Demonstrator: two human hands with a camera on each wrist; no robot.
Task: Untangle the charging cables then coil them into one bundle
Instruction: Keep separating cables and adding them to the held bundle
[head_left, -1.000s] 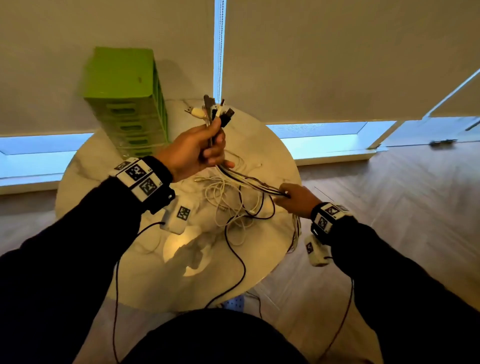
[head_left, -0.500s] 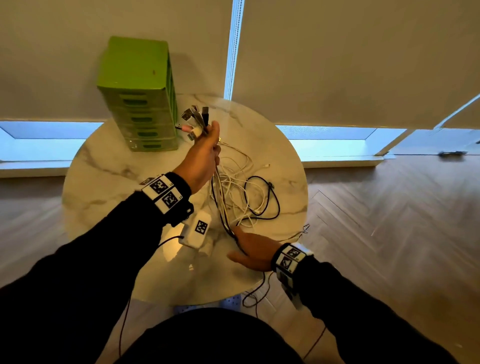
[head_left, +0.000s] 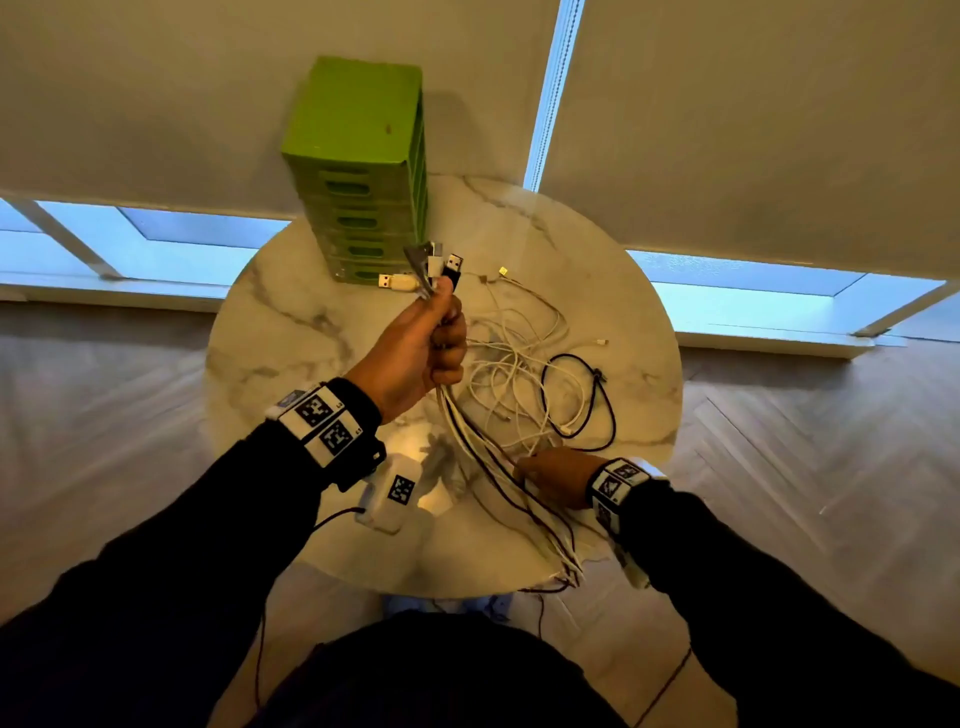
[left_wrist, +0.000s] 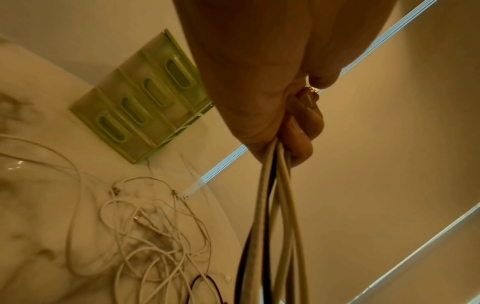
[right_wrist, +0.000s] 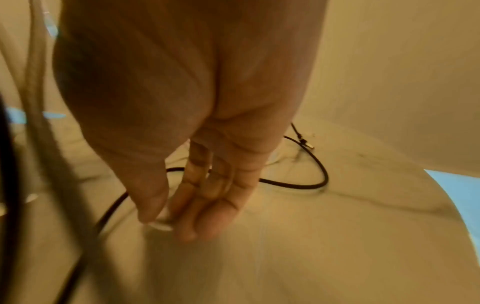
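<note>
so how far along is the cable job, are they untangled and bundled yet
Partly. Done: the plug ends are gathered in the left hand, which grips several cables side by side. In hand: the right hand is low on the strands over the marble table, fingers straight in the wrist view. Left: the white cables and a black loop lie loosely tangled on the table, and nothing is coiled yet.

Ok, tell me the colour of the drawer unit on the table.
Green; the drawer unit shows best in the head view.
</note>
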